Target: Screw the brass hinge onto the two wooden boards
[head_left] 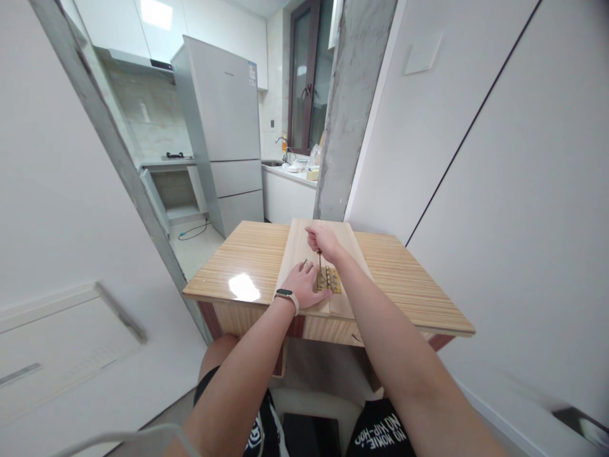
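Note:
A brass hinge (335,280) lies opened flat across the seam between two pale wooden boards (354,254) on the desk. My right hand (322,241) is closed round the handle of a screwdriver (320,261), whose shaft points down at the hinge's left leaf. Most of the handle is hidden in my fist. Flat on the left board rests my left hand (304,284), fingers spread, its thumb reaching to the hinge's lower edge. Small dark pieces, perhaps screws, lie by its fingertips, too small to make out. A wristband circles my left wrist.
The boards sit on a striped wooden desk (257,254) with a drawer below its front edge. White walls stand close on both sides. Beyond the desk are a grey fridge (233,114), a concrete pillar (354,108) and a kitchen counter with a sink.

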The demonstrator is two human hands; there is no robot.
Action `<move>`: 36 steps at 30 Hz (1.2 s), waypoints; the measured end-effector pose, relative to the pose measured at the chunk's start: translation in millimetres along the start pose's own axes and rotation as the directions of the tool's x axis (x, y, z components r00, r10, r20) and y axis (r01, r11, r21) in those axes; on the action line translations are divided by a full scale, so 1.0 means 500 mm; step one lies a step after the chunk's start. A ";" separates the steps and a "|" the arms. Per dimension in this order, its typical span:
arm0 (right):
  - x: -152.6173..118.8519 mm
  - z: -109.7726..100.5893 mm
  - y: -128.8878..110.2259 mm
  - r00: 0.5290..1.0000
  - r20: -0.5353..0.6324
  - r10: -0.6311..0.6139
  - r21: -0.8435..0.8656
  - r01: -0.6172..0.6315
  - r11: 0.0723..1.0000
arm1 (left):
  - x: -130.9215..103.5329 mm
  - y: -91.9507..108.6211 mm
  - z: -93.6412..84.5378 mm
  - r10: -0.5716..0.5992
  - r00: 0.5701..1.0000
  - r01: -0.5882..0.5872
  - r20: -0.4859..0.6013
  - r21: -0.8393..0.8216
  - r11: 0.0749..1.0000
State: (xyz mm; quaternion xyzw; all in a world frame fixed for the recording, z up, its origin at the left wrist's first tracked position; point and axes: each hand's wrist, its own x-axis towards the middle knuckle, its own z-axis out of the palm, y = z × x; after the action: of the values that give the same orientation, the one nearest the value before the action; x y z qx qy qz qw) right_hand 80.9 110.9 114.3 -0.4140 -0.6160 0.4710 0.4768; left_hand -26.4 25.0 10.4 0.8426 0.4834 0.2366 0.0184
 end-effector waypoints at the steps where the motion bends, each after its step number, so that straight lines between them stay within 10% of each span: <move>1: 0.001 -0.010 -0.001 0.997 0.071 0.008 0.059 -0.013 0.998 | 0.000 0.000 0.000 0.001 1.000 -0.001 -0.010 -0.001 1.000; 7: -0.004 -0.027 0.005 0.968 -0.241 -0.072 -0.033 0.066 0.997 | 0.000 -0.002 0.003 -0.015 1.000 0.015 0.000 -0.009 1.000; 13: -0.003 0.005 0.022 0.667 -0.709 -0.228 -0.302 0.006 0.953 | 0.002 -0.006 0.011 -0.013 1.000 0.013 0.015 0.014 1.000; 17: -0.001 0.012 0.023 0.756 -0.628 -0.185 -0.253 0.026 0.967 | 0.003 -0.006 0.013 -0.005 1.000 0.005 0.011 0.031 1.000; 20: -0.002 0.002 0.013 0.957 -0.287 -0.046 -0.090 0.021 0.996 | 0.004 -0.004 0.013 -0.012 1.000 0.012 0.007 0.045 0.999; 24: -0.008 -0.013 -0.002 0.996 0.093 -0.015 0.085 0.007 0.996 | 0.005 -0.003 0.013 0.000 1.000 0.001 -0.010 0.058 0.998; 29: -0.008 -0.002 0.001 0.984 -0.138 -0.113 -0.066 0.104 0.992 | 0.005 -0.005 0.014 -0.018 1.000 0.018 -0.002 0.043 0.999; 36: -0.004 0.029 0.017 0.761 -0.611 -0.217 -0.323 0.011 0.946 | 0.004 -0.009 0.015 0.018 1.000 -0.018 0.013 0.029 0.999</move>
State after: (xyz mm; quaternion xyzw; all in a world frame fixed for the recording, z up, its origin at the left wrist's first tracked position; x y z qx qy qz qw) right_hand 67.5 108.1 104.3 -0.5779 -0.5052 0.1727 0.6173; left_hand -26.0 30.5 3.2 0.8486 0.4790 0.2245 0.0070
